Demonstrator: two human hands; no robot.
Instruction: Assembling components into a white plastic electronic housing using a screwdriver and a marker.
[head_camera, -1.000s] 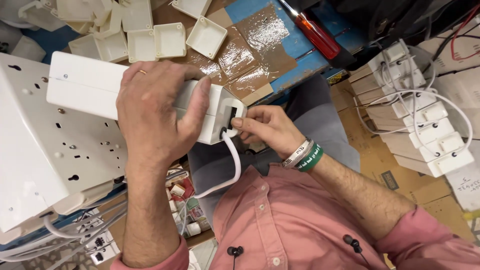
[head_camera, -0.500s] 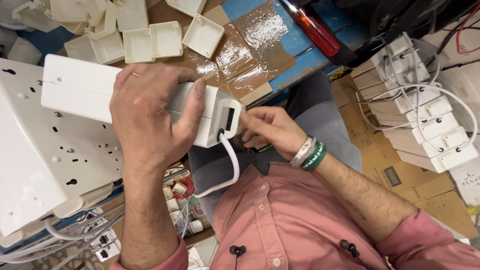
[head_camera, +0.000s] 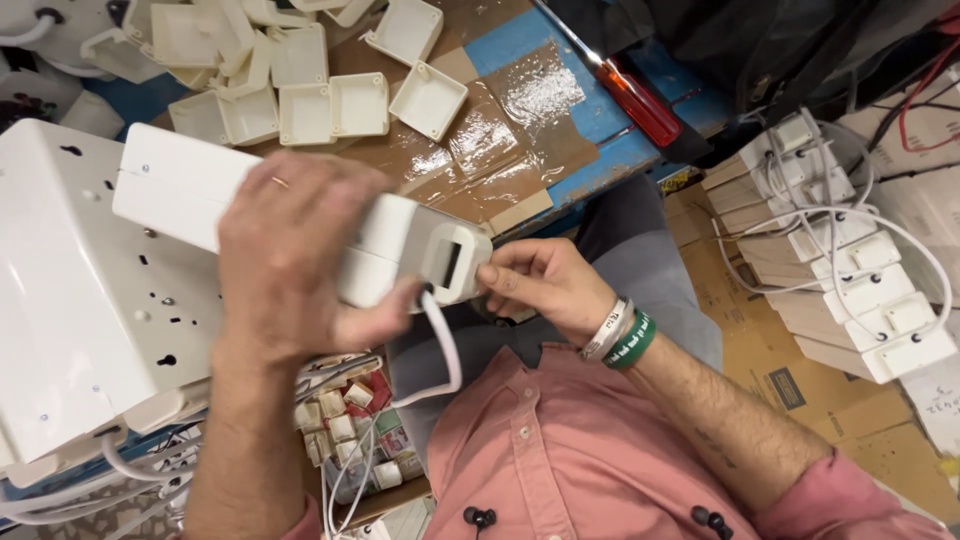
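Observation:
My left hand (head_camera: 295, 255) is wrapped over the top of a long white plastic power-strip housing (head_camera: 180, 195) and holds it level above my lap. At the housing's end face (head_camera: 455, 262), fingertips of my right hand (head_camera: 535, 285) pinch something small; what it is stays hidden by the fingers. A white cable (head_camera: 445, 345) hangs in a loop from that end. My right wrist carries white and green bands.
A pile of white housings (head_camera: 70, 320) lies at the left. Several small open white boxes (head_camera: 330, 100) sit on the taped blue bench, with a red-handled screwdriver (head_camera: 640, 100). Finished white strips with cords (head_camera: 850, 270) are stacked on cardboard at the right. A tray of small parts (head_camera: 350, 420) is below.
My right fingers have stayed at the housing's end, shifting slightly lower along the end face. The left hand keeps its hold; the view has shifted a little.

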